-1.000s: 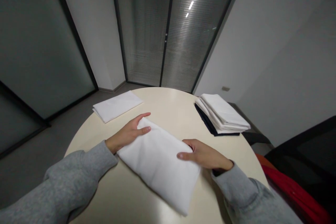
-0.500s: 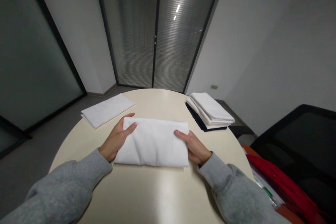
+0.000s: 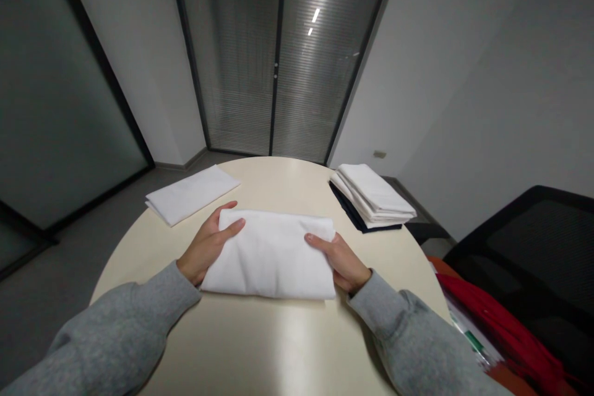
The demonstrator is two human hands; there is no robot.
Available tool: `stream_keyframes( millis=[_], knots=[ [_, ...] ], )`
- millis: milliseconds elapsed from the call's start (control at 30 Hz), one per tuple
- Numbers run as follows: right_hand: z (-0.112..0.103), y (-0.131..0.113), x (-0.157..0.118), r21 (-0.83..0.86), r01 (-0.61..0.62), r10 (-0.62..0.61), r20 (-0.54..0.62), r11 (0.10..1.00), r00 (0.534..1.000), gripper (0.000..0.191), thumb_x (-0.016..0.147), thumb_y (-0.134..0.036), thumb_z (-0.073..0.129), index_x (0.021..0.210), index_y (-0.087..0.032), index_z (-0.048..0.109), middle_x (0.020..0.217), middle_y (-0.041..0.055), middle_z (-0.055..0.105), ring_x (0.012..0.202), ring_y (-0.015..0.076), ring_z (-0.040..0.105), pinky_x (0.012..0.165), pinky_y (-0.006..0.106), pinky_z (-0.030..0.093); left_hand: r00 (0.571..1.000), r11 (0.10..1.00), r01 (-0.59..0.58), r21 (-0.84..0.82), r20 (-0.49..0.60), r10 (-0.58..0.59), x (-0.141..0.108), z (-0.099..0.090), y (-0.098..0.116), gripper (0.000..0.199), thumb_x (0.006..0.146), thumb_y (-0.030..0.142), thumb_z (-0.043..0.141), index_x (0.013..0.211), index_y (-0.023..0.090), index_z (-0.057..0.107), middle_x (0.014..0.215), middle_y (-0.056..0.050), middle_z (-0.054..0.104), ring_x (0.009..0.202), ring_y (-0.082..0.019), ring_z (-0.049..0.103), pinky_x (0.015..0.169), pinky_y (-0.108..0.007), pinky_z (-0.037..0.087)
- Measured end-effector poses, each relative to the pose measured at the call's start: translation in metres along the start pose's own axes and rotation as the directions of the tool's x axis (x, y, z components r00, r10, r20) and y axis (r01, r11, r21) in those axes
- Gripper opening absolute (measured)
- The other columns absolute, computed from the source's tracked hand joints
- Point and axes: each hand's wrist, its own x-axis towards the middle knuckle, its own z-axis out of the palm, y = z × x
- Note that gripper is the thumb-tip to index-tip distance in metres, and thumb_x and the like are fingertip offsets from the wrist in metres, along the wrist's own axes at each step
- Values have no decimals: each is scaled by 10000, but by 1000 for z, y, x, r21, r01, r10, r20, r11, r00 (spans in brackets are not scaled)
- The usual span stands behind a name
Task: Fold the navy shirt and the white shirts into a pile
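Both hands grip a folded white cloth (image 3: 273, 257) by its opposite sides, over the near half of the round table. My left hand (image 3: 207, 244) has its thumb on top of the cloth's left side, with the fingers behind and under it. On the right side, my right hand (image 3: 342, 258) presses its thumb on top, and its other fingers are largely hidden beneath. The cloth lies nearly flat with soft creases, its lower edge close to the tabletop; I cannot tell whether that edge touches.
Another folded white cloth (image 3: 192, 193) lies at the table's left edge. At the right edge is a stack of folded white cloths (image 3: 371, 195) over a dark one (image 3: 348, 207). The cream round table (image 3: 283, 167) has a black chair (image 3: 533, 247) to its right, with red fabric (image 3: 501, 328) beside it.
The thumbs have slid slightly inward on the cloth, and its lower right corner sits a little lower. Both hands keep their hold.
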Motion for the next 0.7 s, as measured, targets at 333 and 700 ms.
stream_keyframes(
  millis=[333, 700],
  knots=[
    [-4, 3, 0, 38, -103, 101, 58, 994, 993, 469, 748, -308, 886, 1165, -166, 724, 1179, 114, 794, 1090, 295, 759, 1036, 461, 570, 997, 996, 73, -48, -21, -74, -6, 5, 8, 752, 807, 337, 860, 1459, 225, 502, 1058, -58, 764, 819, -198, 749, 751, -304, 611],
    [0, 0, -4, 61, -105, 102, 52, 993, 993, 474, 736, -317, 908, 1143, -164, 721, 1136, 109, 804, 1064, 296, 768, 1055, 473, 558, 991, 985, 133, -112, 14, -133, -1, 1, 3, 701, 823, 325, 846, 1433, 230, 514, 990, -40, 768, 776, -180, 731, 734, -285, 603]
  ],
)
